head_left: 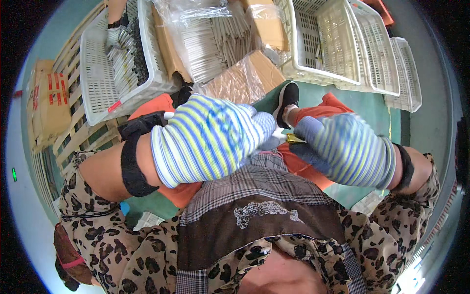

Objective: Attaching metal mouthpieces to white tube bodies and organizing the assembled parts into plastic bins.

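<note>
My left hand [210, 137], in a blue, yellow and white striped glove, is closed around a slender white rod [169, 115]. One rod end shows beyond the wrist side of the glove; near the fingertips a white tip points toward my right hand. My right hand [350, 147], gloved alike, pinches a small gold-coloured piece [294, 138] with a dark part against the fingers. The two pieces meet or nearly meet between my hands; whether they touch I cannot tell. Black straps circle both wrists.
Ahead, an open cardboard box [267, 73] holds many white rods [205, 46]. A white crate [105, 117] at left holds black-ended rods, with another person's gloved hand [115, 36] in it. More white crates [333, 78] stand at right. A closed carton [51, 108] lies on a wooden pallet.
</note>
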Demonstrator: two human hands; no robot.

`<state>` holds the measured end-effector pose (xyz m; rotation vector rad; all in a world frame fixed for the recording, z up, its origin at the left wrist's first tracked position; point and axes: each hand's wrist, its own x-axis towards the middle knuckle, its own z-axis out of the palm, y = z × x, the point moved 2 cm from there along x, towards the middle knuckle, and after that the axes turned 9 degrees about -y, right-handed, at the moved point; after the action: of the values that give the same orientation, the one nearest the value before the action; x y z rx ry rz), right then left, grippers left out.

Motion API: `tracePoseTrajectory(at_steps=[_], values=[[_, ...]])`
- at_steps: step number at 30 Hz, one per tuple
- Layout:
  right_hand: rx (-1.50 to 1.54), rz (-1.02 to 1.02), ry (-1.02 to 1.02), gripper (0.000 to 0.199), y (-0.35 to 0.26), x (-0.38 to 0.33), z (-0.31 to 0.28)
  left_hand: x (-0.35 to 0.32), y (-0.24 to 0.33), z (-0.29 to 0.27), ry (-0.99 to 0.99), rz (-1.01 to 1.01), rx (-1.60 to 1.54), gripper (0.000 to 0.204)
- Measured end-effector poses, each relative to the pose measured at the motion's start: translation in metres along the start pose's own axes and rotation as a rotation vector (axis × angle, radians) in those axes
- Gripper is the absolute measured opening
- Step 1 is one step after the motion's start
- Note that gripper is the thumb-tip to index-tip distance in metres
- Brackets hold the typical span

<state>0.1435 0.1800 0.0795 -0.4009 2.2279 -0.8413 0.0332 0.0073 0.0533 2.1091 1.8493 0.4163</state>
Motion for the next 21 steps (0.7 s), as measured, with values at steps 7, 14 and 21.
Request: tracePoseTrajectory(at_steps=[7, 14, 21], values=[[-0.049, 0.087, -0.060, 0.034, 0.000, -0.002, -0.005, 0.000, 0.005, -0.006, -0.088, -0.031, 0.129, 0.022], [0.452, 0.139, -0.161, 0.032, 0.004, -0.005, 0.009, -0.003, 0.016, -0.005, -0.196, -0.086, 0.088, 0.022], [-0.850, -0.037, 0.270, 0.026, -0.012, -0.007, 0.017, -0.008, 0.003, 0.013, -0.146, -0.071, -0.814, 0.026]])
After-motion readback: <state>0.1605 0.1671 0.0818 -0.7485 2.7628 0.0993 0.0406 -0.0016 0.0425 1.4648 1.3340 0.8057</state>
